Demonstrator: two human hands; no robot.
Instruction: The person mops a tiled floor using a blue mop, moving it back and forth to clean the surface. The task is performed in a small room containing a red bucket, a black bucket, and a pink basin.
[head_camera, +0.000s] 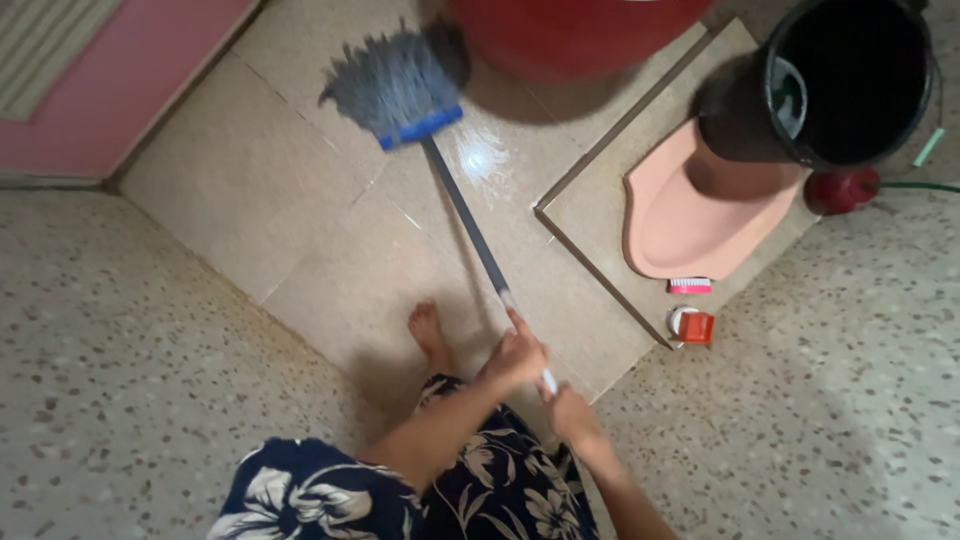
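This is a home bathroom or wash area. A pink squat toilet pan (690, 225) sits in a raised tiled step (590, 215), and everything else groups around it. A black bucket (835, 85) stands at the pan's far end, a red tub (575, 35) beyond it to the left. Just in front of the pan lie a small scrub brush (690, 286) and a red cup (696, 327). Left of the pan, the beige floor tiles (250, 170) shine wet.

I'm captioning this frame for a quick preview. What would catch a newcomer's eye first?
The mop, its grey head on the wet tiles at upper centre, gripped low on its handle by the left hand and right hand. At upper right a black bucket stands over a pink squat pan.
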